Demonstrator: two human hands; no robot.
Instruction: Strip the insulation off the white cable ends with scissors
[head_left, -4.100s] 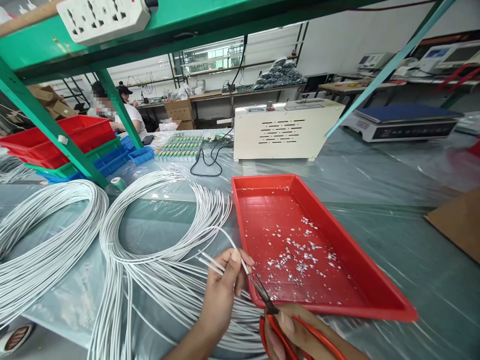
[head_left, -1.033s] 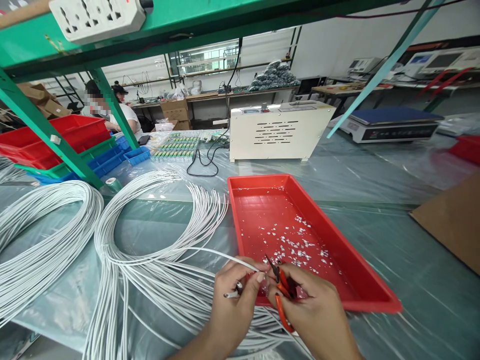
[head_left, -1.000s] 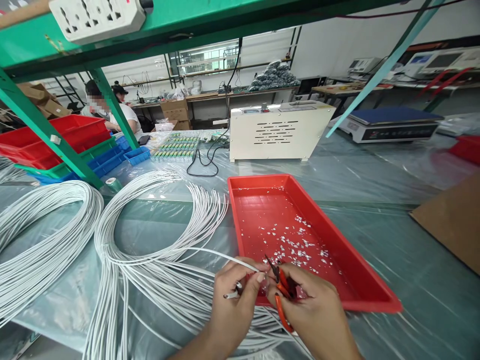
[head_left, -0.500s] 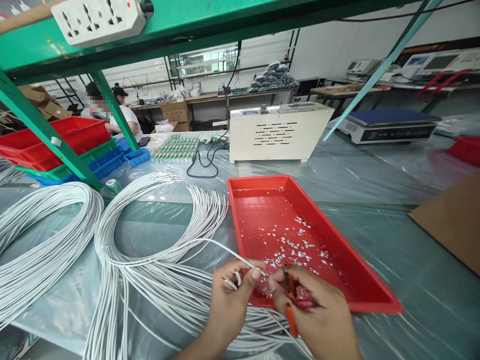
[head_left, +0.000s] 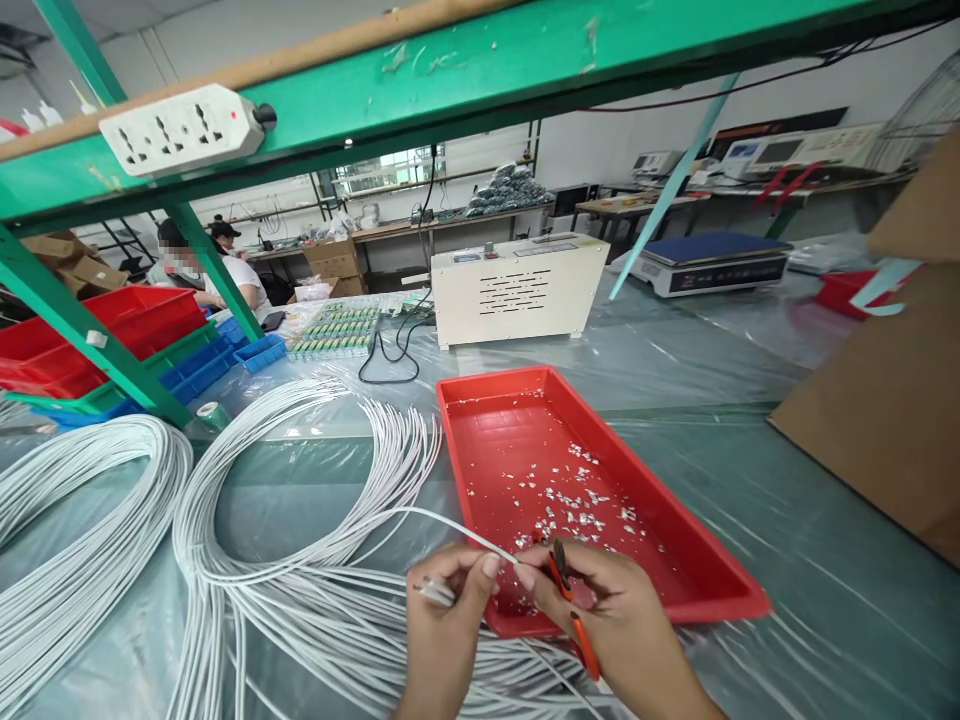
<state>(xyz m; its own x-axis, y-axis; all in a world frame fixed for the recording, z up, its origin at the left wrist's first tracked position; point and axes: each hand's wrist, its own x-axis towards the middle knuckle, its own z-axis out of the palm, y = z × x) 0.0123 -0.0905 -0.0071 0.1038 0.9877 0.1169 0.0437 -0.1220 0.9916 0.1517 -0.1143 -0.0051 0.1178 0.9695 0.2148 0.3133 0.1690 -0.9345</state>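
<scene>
A white cable (head_left: pixel 465 528) runs from the coiled bundle to my two hands. My left hand (head_left: pixel 450 610) pinches it near its end, with short white cable ends also tucked between the fingers. My right hand (head_left: pixel 607 610) holds orange-handled cutting pliers (head_left: pixel 562 580) in its palm, while its thumb and forefinger touch the cable's tip. The tip itself is hidden by those fingers. Beneath both hands lies the near end of a red tray (head_left: pixel 510 440) with small white and silvery scraps scattered in it. The coil of white cables (head_left: pixel 217 540) spreads under and beside my left hand.
A second white cable coil (head_left: pixel 97 530) lies at far left. Behind the tray stand a cream machine (head_left: pixel 517 295) and a scale (head_left: pixel 705 262). Cardboard (head_left: pixel 885 400) rises at right. A green frame (head_left: pixel 375 90) crosses overhead. Two people sit at back left.
The view has tilted up and shifted right. My right thumb and forefinger have closed in on the cable tip beside my left hand; the pliers stay in the right palm.
</scene>
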